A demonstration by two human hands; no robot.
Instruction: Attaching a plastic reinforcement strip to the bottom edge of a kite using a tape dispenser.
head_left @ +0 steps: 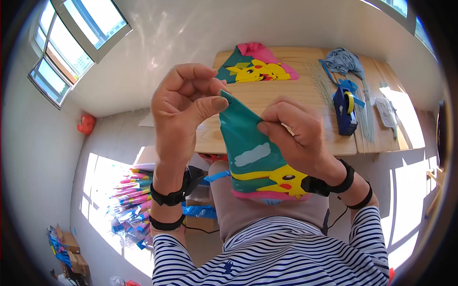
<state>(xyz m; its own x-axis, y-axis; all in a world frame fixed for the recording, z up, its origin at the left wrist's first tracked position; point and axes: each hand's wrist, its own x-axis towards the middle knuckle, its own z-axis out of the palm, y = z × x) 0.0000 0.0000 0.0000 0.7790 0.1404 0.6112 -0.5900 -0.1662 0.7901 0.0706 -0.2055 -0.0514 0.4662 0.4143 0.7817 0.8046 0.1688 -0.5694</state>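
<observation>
A glossy green sheet (248, 138) printed with a yellow cartoon figure and a pink lower border hangs over my lap, its narrow corner pointing up. My left hand (186, 100) is at that top corner, thumb and fingers closed about the tip; the fingertips partly hide the hold. Lower along the slanted right edge, my right hand (298, 131) pinches the sheet between thumb and curled fingers. Both wrists wear black straps (167, 195) with small dark devices. A second sheet of like print (260, 71) lies on the table beyond my hands.
The wooden table (286, 102) ahead carries thin pale rods (322, 81), a blue tape dispenser (344, 109) with yellow tape, a grey-blue cloth (344, 62) and a clear plastic box (385, 112). Left on the floor lie colourful wrapped bundles (133, 202); cardboard boxes (76, 260) stand behind.
</observation>
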